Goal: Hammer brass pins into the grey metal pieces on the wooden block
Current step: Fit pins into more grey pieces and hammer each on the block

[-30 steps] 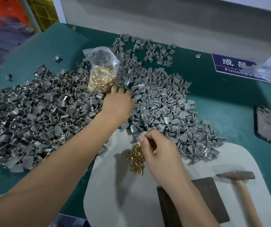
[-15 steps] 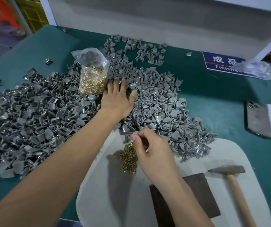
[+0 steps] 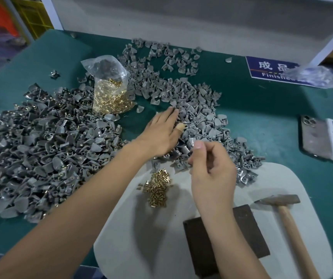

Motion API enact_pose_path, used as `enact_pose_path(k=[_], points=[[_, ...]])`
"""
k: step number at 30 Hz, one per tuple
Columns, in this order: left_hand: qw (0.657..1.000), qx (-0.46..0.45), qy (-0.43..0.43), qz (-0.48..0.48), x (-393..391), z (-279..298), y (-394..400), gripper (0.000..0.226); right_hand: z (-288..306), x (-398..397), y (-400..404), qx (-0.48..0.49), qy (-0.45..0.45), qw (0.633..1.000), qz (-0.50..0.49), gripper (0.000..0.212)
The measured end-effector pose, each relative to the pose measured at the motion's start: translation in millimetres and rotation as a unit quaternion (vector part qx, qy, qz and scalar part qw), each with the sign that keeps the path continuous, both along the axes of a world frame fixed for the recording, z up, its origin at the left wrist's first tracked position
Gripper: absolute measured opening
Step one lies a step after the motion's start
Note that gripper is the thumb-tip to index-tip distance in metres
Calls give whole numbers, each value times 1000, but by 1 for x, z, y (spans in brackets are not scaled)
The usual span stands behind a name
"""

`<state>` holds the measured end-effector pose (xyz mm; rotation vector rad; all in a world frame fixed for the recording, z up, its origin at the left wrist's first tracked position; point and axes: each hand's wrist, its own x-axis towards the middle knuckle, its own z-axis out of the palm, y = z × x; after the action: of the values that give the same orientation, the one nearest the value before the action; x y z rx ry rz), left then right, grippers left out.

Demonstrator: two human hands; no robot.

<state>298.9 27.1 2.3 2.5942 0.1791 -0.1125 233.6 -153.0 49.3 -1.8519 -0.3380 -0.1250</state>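
Observation:
My left hand lies flat with fingers straight on the heap of grey metal pieces at the table's middle. My right hand hovers above the near edge of that heap, fingers curled and thumb against fingertips; whether a pin sits in the pinch is hidden. A small pile of loose brass pins lies on the white mat, left of my right hand. The dark wooden block sits on the mat, partly behind my right forearm. A hammer with a wooden handle lies to its right.
A clear bag of brass pins stands among the grey pieces. A bigger heap of grey pieces covers the left of the green table. A phone and a white card lie at the right edge. A blue sign lies at the back.
My left hand has slid right, away from the bag of pins, onto the middle heap. My right hand has lifted off the loose pins and moved right.

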Motion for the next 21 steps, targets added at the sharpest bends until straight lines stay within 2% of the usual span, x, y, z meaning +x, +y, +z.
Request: enact_pose_path(k=[3,8,10,12,13,15,19,21], points=[[999,-37,-12,-28,-18,10,-13,62,-2,1,1,-9,-12,1000,2,25],[988,-29,-94,-116,-56,42,-29,61,-1,0,4,2,-21,1000,13,24],[987,-12,-142,-68,-72,51,-29,61,-3,1,4,-5,-13,1000,14,24],[984,43,-166,58,-89,53,-17,62,-5,2,4,-18,-9,1000,13,26],[979,65,-159,109,-97,53,-6,60,-6,2,4,-22,-9,1000,13,26],[977,88,-125,147,-111,52,16,55,-7,3,4,-33,-7,999,21,25],[985,135,-6,103,-123,45,32,63,-9,3,5,-67,3,996,58,21],[984,149,15,91,-122,40,32,68,-10,2,6,-81,2,994,67,21]])
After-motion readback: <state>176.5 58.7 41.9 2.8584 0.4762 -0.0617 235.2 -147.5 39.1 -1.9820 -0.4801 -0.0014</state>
